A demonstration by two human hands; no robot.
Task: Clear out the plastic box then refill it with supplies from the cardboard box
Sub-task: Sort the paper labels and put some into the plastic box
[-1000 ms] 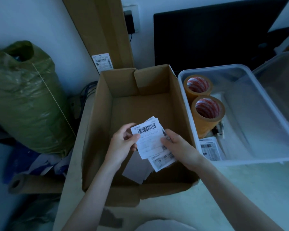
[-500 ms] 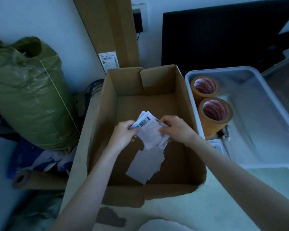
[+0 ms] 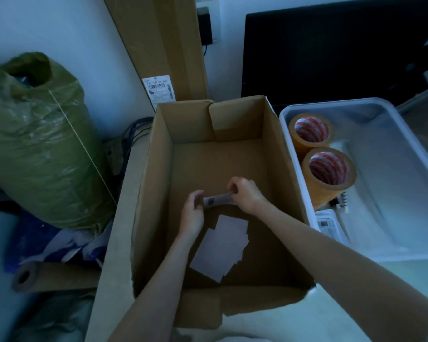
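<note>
Reaching into the open brown cardboard box (image 3: 156, 193), which stands at the left edge of the pale worktop (image 3: 356, 304), both hands hold one small bundle of white paper labels (image 3: 216, 200) above the box floor. The left hand (image 3: 192, 213) has its fingers curled round the left end of the bundle; the right hand (image 3: 245, 193) pinches the right end with curled fingers. The bundle is seen nearly edge-on and blurred, so its print cannot be read. Below the hands, a loose pile of pale blank-faced paper slips (image 3: 220, 250) lies on the box floor, toward the near wall. Just to the right of the cardboard box, touching or nearly touching it, stands the clear rectangular plastic box (image 3: 405, 134) toward the right edge of the worktop. Two rolls of tan packing tape with red-and-white cores (image 3: 328, 169) stand against its left wall, one behind the other. A white printed label sheet (image 3: 328, 222) lies in its near left corner. Off the left edge of the worktop sit a bulky green plastic sack (image 3: 40, 144) and a brown cardboard tube (image 3: 55, 277). A tall flat cardboard carton with a barcode sticker (image 3: 163, 45) leans on the wall behind.
</note>
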